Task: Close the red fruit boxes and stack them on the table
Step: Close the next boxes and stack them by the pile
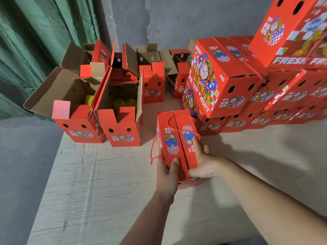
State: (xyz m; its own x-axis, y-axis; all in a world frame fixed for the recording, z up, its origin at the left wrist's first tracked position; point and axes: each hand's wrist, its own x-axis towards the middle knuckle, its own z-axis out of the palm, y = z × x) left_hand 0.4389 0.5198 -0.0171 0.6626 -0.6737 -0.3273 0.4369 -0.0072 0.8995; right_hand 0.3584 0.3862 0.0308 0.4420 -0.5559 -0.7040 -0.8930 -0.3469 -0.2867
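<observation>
Gripping a closed red fruit box at the frame's centre, the left hand curls round its left side while the right hand clasps its right; it sits on the table, open boxes upper left, stacked boxes upper right.

Green corrugated sheeting left; grey plastered wall behind
</observation>
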